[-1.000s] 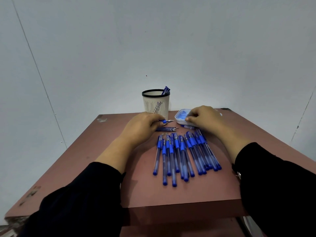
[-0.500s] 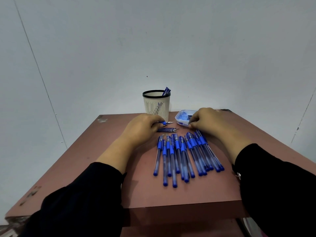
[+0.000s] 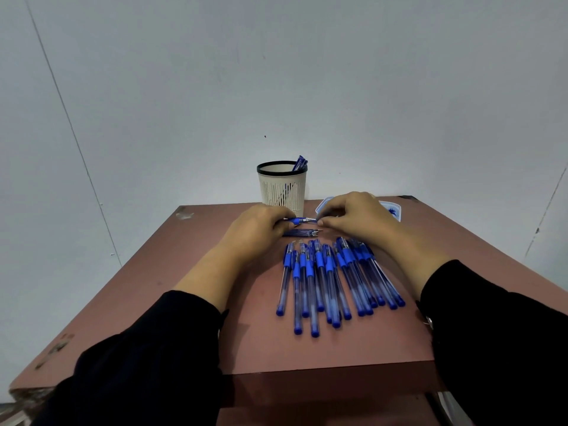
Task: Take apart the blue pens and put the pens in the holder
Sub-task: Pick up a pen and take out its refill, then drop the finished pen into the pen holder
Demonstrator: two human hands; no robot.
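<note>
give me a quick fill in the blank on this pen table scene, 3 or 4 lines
1. The white slotted pen holder with a black rim stands on the far part of the reddish-brown ____.
2. The left hand and right hand hold one blue pen ____ them.
3. The row of blue pens lies on the table ____ to the person than the two hands.
4. The pale blue shallow tray sits to the ____ of the holder.

Missing words: table; between; nearer; right

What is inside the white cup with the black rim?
Blue pen parts stand inside the holder. Their tops poke above the rim on the right, and dark shafts show through the slots. How many there are, and the holder's bottom, are hidden by its wall.
</note>
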